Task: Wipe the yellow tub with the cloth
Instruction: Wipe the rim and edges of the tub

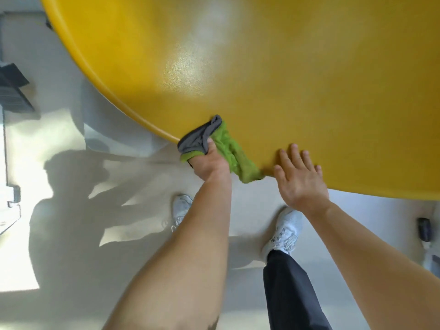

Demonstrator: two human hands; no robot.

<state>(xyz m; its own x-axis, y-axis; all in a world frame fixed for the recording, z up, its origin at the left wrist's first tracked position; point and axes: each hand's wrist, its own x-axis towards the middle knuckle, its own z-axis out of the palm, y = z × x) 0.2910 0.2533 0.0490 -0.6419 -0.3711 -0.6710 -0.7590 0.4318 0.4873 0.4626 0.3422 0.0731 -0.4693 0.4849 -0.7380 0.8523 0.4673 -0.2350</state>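
The yellow tub (273, 75) fills the upper part of the head view, its glossy curved surface ending in a rounded rim at the lower left. My left hand (209, 163) grips a green cloth with grey edging (228, 148), pressed against the tub's surface right at the rim. My right hand (300, 177) lies flat on the tub just right of the cloth, fingers spread and holding nothing. The cloth's lower end hangs off beside my right thumb.
Pale grey floor (95, 246) lies below, with my two white shoes (283, 232) and dark trouser leg (290, 291). Dark furniture (14, 91) stands at the far left. A small dark object (425, 228) sits on the floor at the right edge.
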